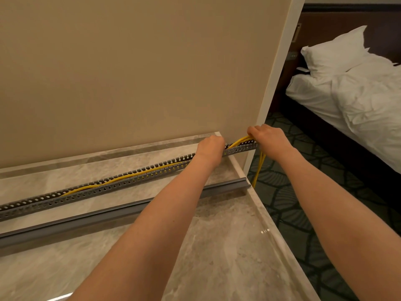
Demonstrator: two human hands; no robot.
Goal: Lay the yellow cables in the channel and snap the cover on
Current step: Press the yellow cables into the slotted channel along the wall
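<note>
Yellow cables (138, 175) lie along the slotted channel (104, 187) mid-frame, their tails hanging off the counter edge and likely, I judge, to drag them out, while my right hand (269, 140) fists the bundle, left hand (210, 148) curled on the channel, cover (121, 213) unfitted.

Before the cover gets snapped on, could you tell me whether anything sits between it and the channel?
Yes. Both hands, the left hand and right hand, are over the channel's right end, and the yellow cables arch above its walls there. The cover lies beside it on the counter.
</note>
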